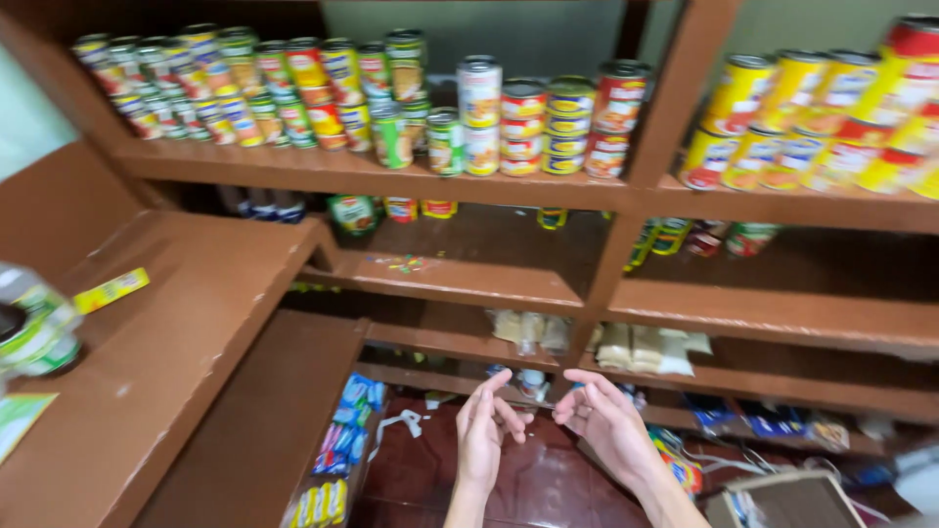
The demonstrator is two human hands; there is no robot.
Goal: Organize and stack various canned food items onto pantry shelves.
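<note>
My left hand [486, 427] and my right hand [604, 418] are raised side by side low in the middle of the view, palms turned toward each other, fingers apart and slightly curled. Neither holds anything. They hover above a dark red tiled floor [528, 484], in front of brown wooden shelves. Nearest to them, on a low shelf behind, are small pale packets [641, 347] and a few little items.
The top shelf [391, 176] carries several stacked food cans [479, 117]; yellow and red cans [802, 117] fill the upper right. A brown counter [176, 332] runs along the left with a jar [34, 328] on it. Snack packs [342, 435] hang at lower left; a cardboard box [782, 499] sits at lower right.
</note>
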